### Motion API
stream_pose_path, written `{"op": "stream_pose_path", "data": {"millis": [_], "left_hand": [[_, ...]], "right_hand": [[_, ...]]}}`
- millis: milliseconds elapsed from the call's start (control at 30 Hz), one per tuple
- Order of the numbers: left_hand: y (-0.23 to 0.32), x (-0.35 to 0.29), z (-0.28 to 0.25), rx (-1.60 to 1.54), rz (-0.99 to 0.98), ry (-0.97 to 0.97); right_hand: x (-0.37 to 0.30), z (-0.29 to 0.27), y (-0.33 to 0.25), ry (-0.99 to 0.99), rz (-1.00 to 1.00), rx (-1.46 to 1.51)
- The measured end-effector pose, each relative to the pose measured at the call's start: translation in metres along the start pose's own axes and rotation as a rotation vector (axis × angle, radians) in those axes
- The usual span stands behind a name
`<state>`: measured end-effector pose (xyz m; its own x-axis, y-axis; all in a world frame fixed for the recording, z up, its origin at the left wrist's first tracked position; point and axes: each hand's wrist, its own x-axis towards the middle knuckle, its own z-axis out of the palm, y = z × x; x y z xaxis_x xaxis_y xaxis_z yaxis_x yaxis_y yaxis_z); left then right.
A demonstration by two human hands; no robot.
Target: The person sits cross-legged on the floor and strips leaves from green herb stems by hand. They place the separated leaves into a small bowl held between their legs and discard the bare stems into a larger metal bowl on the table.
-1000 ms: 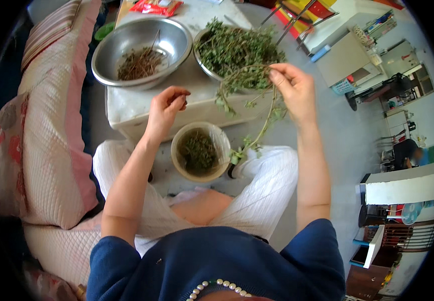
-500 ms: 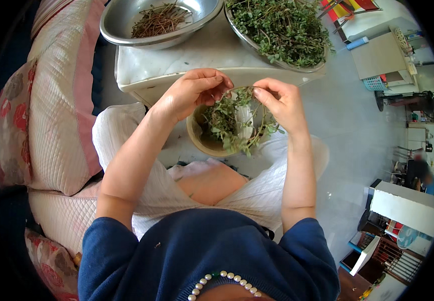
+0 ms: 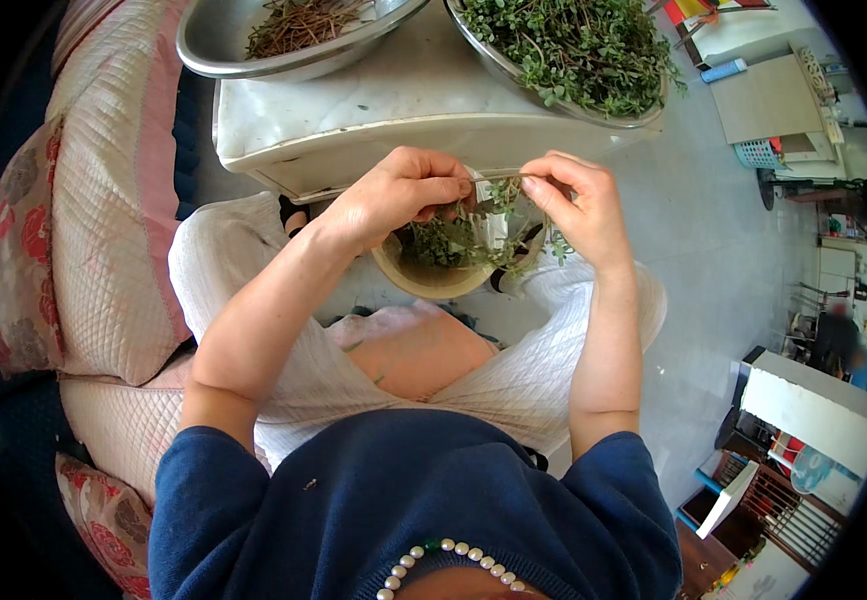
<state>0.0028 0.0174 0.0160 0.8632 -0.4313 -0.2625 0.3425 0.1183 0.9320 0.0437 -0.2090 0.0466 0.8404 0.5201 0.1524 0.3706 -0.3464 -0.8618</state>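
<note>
Between my hands a leafy green stem point(image 3: 498, 180) is stretched level, its small-leaved sprigs hanging down. My left hand point(image 3: 415, 188) pinches one end between thumb and fingers. The other end is gripped by the thumb and forefinger of my right hand point(image 3: 575, 200). Just below them, between my knees, stands a yellowish round bucket point(image 3: 433, 284). Leafy greens point(image 3: 438, 243) show inside or just over it, partly hidden by my left hand, along with something white.
On a white marble-topped table point(image 3: 333, 115) ahead stand a metal basin point(image 3: 283, 65) with bare brownish stems point(image 3: 298, 28) and a second basin heaped with leafy greens point(image 3: 578, 50). A quilted pink sofa point(image 3: 113, 220) runs along the left. Shelves and household things line the right.
My hands have drawn the stem straighter and more level, a little farther apart. The bunch of leaves hanging from it looks smaller. The view has shifted slightly.
</note>
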Motion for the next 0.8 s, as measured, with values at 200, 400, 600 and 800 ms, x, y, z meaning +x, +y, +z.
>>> {"op": "stream_pose_path", "data": {"millis": [200, 400, 600, 800], "left_hand": [[0.002, -0.002, 0.006, 0.686, 0.233, 0.14], [0.006, -0.003, 0.009, 0.98, 0.274, 0.213], [0.001, 0.0, 0.014, 1.144, 0.344, 0.297], [-0.005, 0.004, 0.008, 0.679, 0.373, 0.29]], "right_hand": [[-0.002, -0.005, 0.004, -0.042, -0.009, -0.031], [-0.002, -0.006, 0.003, -0.06, -0.005, -0.04], [-0.004, -0.006, 0.005, -0.062, 0.005, -0.06], [-0.005, -0.005, 0.002, -0.049, 0.0, -0.046]]}}
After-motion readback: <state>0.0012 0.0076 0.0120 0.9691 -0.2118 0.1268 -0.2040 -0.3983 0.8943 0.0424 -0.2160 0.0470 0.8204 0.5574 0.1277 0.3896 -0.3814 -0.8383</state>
